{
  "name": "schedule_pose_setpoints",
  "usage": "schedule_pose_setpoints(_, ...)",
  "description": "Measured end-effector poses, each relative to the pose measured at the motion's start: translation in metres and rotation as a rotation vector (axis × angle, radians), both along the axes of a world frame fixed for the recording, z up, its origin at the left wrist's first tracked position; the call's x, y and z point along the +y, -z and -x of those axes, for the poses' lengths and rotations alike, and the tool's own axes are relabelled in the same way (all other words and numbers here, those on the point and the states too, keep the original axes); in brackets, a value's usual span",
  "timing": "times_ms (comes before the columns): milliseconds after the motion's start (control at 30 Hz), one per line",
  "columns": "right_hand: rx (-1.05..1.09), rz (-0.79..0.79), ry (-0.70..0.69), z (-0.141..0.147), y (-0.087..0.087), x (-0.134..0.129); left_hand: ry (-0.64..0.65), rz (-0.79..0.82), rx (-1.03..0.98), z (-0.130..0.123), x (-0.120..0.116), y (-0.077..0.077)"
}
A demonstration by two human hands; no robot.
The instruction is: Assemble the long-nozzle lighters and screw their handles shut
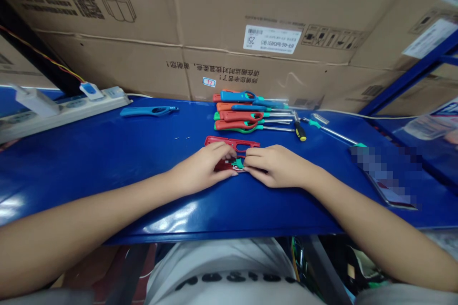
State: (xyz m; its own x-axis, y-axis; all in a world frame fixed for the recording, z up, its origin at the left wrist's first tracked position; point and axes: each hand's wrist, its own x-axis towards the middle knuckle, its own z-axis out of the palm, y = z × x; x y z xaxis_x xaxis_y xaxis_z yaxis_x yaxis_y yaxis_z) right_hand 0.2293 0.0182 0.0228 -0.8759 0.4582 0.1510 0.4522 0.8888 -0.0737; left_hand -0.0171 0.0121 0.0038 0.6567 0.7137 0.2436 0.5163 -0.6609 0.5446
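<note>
Power strip [67,115] lay at the far left of the blue counter [107,162], a plug and a connector seated in it. To its right rested a blue lighter casing [148,111], and nearer the middle lay two tiny metal pieces [188,137], well apart from either hand. Next came the left hand [205,162], its fingers curled over the far edge of the open red casing [222,166] and its thumb along the near edge, so that the casing sat pinched between them. Just beyond those fingertips lay another red casing half [233,143]. Inside the held casing a green part [238,164] showed between the two hands, just left of the right hand [272,165], whose thumb and fingers were bunched at the casing's right end; whether they gripped anything could not be told. Behind the hands lay a pile of lighters [240,116], and rightward a black-and-yellow screwdriver [300,131], a metal tube [338,135] with green ends and a phone-like slab [388,183], blurred out.
</note>
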Motion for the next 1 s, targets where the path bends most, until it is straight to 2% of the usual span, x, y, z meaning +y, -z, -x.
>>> schedule_pose_setpoints(133, 0.175, -0.049, 0.014, -0.006, 0.0, 0.006, 0.024, -0.068, 0.058, 0.002, -0.002, -0.001)
schedule_pose_setpoints(233, 0.34, -0.131, 0.134, -0.018, -0.003, 0.016, 0.029, -0.113, 0.113, 0.003, -0.003, -0.005)
schedule_pose_setpoints(300, 0.384, -0.195, 0.311, -0.03, -0.008, 0.025, 0.036, -0.137, 0.134, 0.003, -0.004, -0.008)
schedule_pose_setpoints(367, 0.42, -0.247, 0.544, -0.044, -0.014, 0.035, 0.056, -0.175, 0.165, 0.003, -0.004, -0.01)
schedule_pose_setpoints(533, 0.462, -0.317, 1.031, -0.086, -0.021, 0.061, 0.101, -0.299, 0.308, 0.006, -0.005, -0.013)
schedule_pose_setpoints(633, 0.431, -0.312, 1.226, -0.11, -0.015, 0.074, 0.108, -0.324, 0.346, 0.008, -0.007, -0.013)
schedule_pose_setpoints(733, 0.304, -0.198, 1.38, -0.126, -0.003, 0.084, 0.108, -0.325, 0.356, 0.009, -0.01, -0.014)
schedule_pose_setpoints(800, 0.244, -0.122, 1.446, -0.131, 0.006, 0.089, 0.103, -0.321, 0.361, 0.008, -0.011, -0.015)
schedule_pose_setpoints(1000, 0.198, -0.044, 1.461, -0.139, 0.019, 0.098, 0.137, -0.302, 0.326, 0.007, -0.01, -0.013)
